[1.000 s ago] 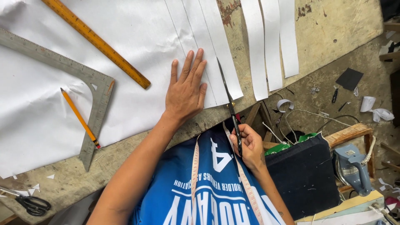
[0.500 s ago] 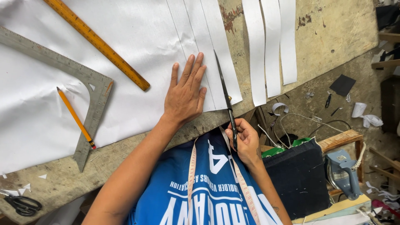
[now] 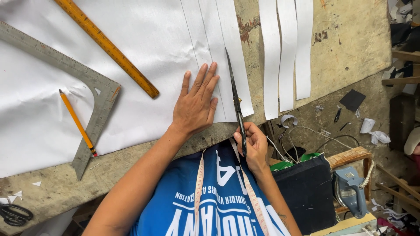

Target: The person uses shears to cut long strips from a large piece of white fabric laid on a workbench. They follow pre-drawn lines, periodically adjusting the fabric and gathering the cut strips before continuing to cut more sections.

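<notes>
White sheet material (image 3: pixel 131 65) fills the upper left of the frame, marked with lines running top to bottom. Left hand (image 3: pixel 196 102) presses flat on it, fingers spread. Right hand (image 3: pixel 251 146), lower centre, grips the scissors (image 3: pixel 235 100), whose blades point up along those lines, just right of the left hand.
</notes>
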